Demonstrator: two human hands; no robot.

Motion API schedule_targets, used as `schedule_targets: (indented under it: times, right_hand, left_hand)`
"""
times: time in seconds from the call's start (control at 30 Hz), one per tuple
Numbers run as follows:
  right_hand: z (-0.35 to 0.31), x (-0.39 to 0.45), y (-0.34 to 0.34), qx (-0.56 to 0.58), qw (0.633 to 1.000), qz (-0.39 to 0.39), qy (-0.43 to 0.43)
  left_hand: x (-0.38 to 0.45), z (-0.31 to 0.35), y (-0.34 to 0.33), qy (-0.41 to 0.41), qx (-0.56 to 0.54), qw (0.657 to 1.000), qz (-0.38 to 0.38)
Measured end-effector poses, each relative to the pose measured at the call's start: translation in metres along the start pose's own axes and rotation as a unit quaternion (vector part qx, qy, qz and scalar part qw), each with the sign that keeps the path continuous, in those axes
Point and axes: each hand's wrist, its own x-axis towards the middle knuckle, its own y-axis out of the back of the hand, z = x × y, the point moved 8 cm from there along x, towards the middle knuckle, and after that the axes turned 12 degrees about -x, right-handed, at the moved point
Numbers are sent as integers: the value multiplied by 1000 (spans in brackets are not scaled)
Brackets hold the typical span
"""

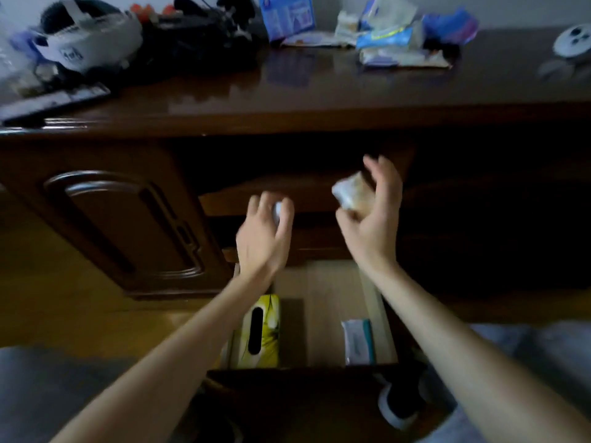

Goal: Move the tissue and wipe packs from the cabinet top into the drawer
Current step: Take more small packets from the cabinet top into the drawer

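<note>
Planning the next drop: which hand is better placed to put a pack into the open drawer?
Right hand: it already holds a small pack above the drawer. Left hand shows only something small and white.

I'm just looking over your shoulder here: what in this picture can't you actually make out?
Head view only:
- What the left hand holds: only a pale sliver shows between its curled fingers.
- The small pack in the right hand: motion blur hides any print.
- The pile of packs on the cabinet top: blurred and overlapping, so no count.
- The open drawer: both forearms cover parts of it.
</note>
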Motion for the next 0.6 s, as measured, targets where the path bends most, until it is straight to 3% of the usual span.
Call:
schedule_targets:
  times: [0.07, 0.13, 0.17, 0.2, 0.23, 0.3, 0.4, 0.5, 0.6]
  right_hand:
    - [61, -66, -46, 1, 969, -140, -205]
    - [120, -149, -87, 49, 844, -249, -472]
    - [137, -185, -99, 69, 771, -262, -576]
    - [149, -213, -106, 55, 729, -272, -626]
    - [162, -234, -113, 21, 712, -297, -636]
    - [173, -259, -125, -54, 712, -361, -599]
    - [174, -285, -157, -12, 707, -467, -530]
    - [163, -312, -184, -59, 676, -648, -346]
    - [171, -323, -195, -111, 696, -646, -292]
  left_hand:
    - [-43, -71, -20, 162, -29, 985, -60]
    - [-81, -135, -37, 294, -53, 949, -104]
    - [-98, -160, -42, 341, -63, 930, -119]
    - [-112, -182, -45, 381, -75, 913, -125]
    - [-125, -202, -47, 420, -93, 895, -122]
    - [-145, -237, -48, 479, -116, 863, -111]
    - [-160, -276, -43, 525, -125, 838, -79]
    - [-169, -295, -37, 527, -138, 835, -77]
    - [-175, -305, -38, 499, -136, 845, -137]
